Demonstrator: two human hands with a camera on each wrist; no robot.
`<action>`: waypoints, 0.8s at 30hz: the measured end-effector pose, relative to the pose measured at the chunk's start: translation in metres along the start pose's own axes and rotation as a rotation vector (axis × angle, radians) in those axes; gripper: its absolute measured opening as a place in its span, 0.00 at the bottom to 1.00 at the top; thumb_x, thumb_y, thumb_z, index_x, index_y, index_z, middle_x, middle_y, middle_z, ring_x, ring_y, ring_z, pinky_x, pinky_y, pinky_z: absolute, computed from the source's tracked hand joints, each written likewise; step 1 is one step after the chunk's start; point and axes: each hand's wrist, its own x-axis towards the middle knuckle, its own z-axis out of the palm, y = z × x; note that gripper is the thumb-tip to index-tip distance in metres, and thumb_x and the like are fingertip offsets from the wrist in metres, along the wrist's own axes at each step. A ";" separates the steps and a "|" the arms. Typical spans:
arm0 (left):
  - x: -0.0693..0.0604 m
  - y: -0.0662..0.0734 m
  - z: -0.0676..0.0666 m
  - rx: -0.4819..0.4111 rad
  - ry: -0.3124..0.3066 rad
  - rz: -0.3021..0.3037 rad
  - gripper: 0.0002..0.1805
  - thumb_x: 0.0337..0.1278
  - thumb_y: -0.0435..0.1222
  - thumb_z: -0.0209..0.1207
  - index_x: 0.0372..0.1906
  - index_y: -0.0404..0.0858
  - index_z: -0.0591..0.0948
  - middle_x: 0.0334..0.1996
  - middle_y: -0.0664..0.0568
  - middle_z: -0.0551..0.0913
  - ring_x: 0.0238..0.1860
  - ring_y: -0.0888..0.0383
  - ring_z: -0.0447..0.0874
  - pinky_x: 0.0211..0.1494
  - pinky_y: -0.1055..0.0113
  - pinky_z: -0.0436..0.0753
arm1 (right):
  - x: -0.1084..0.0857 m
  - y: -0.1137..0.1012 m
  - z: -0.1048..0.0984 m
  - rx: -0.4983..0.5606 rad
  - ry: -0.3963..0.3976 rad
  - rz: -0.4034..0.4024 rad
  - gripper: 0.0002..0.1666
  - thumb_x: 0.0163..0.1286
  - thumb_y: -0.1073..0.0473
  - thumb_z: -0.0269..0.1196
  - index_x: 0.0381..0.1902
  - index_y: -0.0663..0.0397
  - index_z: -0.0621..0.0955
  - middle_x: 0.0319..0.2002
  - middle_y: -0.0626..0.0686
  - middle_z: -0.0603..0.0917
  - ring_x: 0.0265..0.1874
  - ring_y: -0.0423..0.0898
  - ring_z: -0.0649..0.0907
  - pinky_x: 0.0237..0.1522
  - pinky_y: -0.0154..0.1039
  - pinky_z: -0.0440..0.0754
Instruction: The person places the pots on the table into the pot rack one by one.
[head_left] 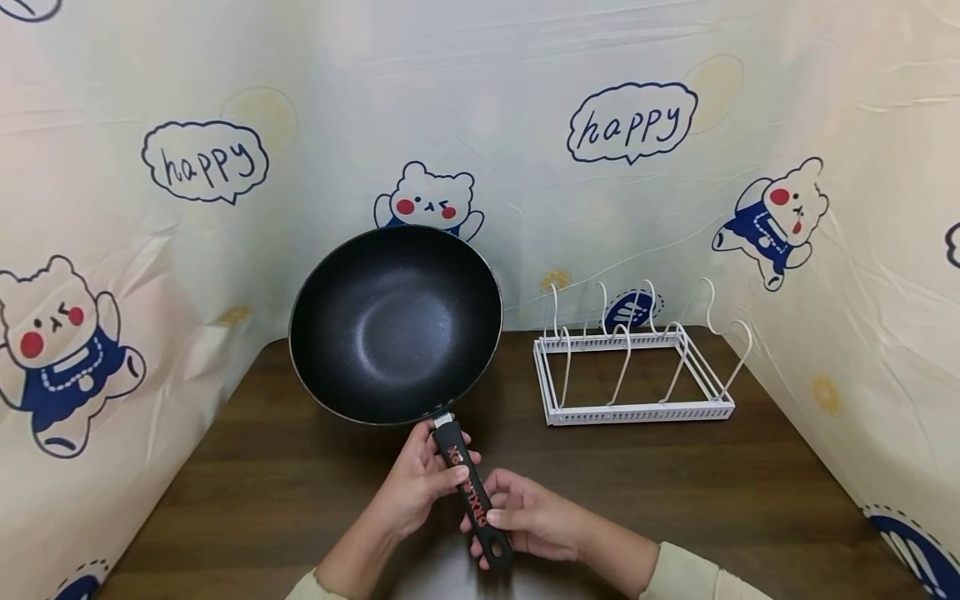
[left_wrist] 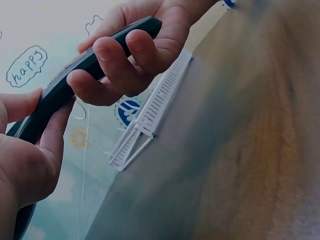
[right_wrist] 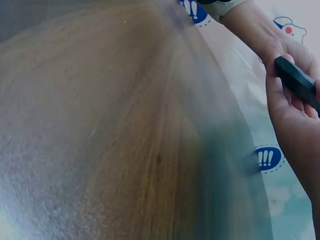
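A black nonstick wok is held up above the table, tilted so its inside faces me. Its long black handle with red lettering slants down to the right. My left hand grips the handle close to the pan, thumb on top. Lower down, near the hanging hole, my right hand holds the handle between thumb and fingers. In the left wrist view, the right hand's fingers curl under the handle. The right wrist view shows only a short piece of the handle.
To the right, a white rack with several curved wire dividers stands on the brown wooden table. A pale curtain printed with bears and "happy" bubbles surrounds the table at the back and both sides.
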 end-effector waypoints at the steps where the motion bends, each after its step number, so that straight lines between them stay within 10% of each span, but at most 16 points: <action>1: 0.002 0.000 0.000 0.009 -0.006 0.002 0.41 0.53 0.21 0.62 0.66 0.31 0.50 0.53 0.44 0.72 0.50 0.53 0.82 0.46 0.60 0.82 | 0.000 0.000 0.000 -0.014 0.005 -0.011 0.09 0.77 0.67 0.47 0.52 0.55 0.64 0.52 0.59 0.79 0.44 0.51 0.85 0.46 0.50 0.83; 13: 0.015 0.002 0.013 0.207 0.051 -0.096 0.40 0.48 0.24 0.69 0.64 0.34 0.59 0.48 0.42 0.73 0.44 0.50 0.78 0.41 0.61 0.81 | -0.005 0.008 -0.004 -0.288 0.081 -0.172 0.18 0.73 0.71 0.53 0.48 0.75 0.55 0.47 0.65 0.77 0.39 0.50 0.86 0.44 0.51 0.84; 24: 0.021 -0.012 0.025 0.400 0.147 -0.063 0.44 0.39 0.29 0.76 0.64 0.33 0.65 0.37 0.45 0.75 0.29 0.55 0.73 0.27 0.67 0.74 | -0.012 0.018 -0.007 -0.618 0.236 -0.187 0.18 0.70 0.72 0.57 0.51 0.69 0.62 0.44 0.66 0.75 0.40 0.55 0.86 0.42 0.45 0.85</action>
